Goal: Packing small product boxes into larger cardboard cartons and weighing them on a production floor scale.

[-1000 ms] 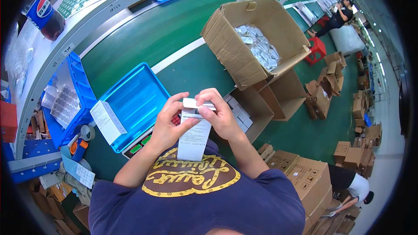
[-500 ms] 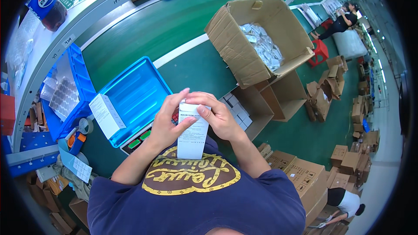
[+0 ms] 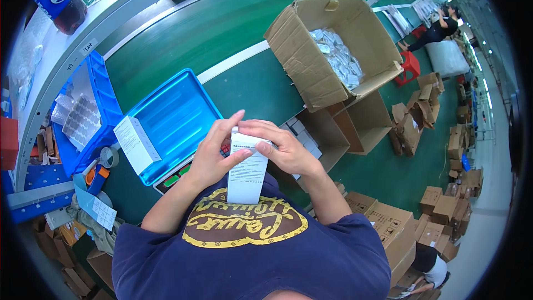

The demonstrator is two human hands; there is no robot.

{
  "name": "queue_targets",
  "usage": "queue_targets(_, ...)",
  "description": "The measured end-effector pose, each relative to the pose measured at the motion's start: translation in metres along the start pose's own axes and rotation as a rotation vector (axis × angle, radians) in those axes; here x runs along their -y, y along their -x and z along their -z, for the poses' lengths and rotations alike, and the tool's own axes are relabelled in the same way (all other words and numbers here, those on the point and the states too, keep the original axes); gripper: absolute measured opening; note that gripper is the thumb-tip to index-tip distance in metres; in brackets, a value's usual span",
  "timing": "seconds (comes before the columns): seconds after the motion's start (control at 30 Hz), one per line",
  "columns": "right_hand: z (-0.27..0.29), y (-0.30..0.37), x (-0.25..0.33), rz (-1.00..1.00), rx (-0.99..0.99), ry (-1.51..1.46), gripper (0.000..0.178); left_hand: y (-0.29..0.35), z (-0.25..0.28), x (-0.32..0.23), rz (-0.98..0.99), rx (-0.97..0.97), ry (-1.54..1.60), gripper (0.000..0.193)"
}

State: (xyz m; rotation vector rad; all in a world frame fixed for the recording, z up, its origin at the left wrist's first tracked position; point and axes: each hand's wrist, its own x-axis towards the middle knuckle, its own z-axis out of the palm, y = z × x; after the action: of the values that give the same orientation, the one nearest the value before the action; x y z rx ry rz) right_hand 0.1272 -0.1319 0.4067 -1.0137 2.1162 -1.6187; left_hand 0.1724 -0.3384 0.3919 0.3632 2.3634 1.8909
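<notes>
A tall white carton box [image 3: 245, 180] with printed text stands against my shirt, its top end between my hands. My left hand [image 3: 212, 153] grips its left side, the thumb on the printed face and the fingers pointing up by the top. From the other side, my right hand [image 3: 286, 147] curls its fingers over the top end, thumb pressed to the front. The top flaps are mostly hidden by the fingers. A similar white box [image 3: 136, 144] lies on the left part of a blue tray [image 3: 186, 108], which rests on a scale [image 3: 176, 178] with green displays.
An open brown carton [image 3: 302, 58] holds many small clear-bagged items. Below it, another carton [image 3: 325, 139] contains white boxes. At left are a blue bin [image 3: 108, 97] with bubble wrap and a tape roll [image 3: 109, 158]. Stacked cartons [image 3: 386, 228] stand at right; two people are farther off.
My hands and the box stay nearly in place, the right fingers shifting slightly over the top. The person at lower right has bent lower.
</notes>
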Motion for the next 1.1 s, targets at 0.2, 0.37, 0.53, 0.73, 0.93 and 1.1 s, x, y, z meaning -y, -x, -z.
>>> queue_targets(0.2,-0.006,-0.001,0.003,-0.036,-0.057,0.014,0.033,0.004,-0.001,0.002,-0.058,-0.037,-0.016,0.059)
queue_targets(0.37,-0.014,-0.003,-0.006,-0.029,-0.105,0.018,0.026,0.008,0.003,0.014,-0.189,-0.014,-0.003,0.048)
queue_targets(0.53,-0.058,-0.004,-0.021,-0.003,-0.427,-0.471,0.030,0.015,0.009,0.024,-0.082,-0.141,0.120,0.036)
queue_targets(0.73,-0.061,-0.020,-0.029,-0.171,-0.369,-0.478,0.028,0.018,0.011,0.028,0.052,-0.234,0.267,0.029)
queue_targets(0.93,-0.014,-0.027,0.021,0.069,-0.311,-0.053,0.028,0.017,0.086,0.060,0.331,-0.562,0.119,0.030)
queue_targets(1.1,0.033,0.005,0.149,1.300,-1.051,-0.121,0.021,0.003,0.129,0.110,0.378,-0.661,-0.279,0.038)
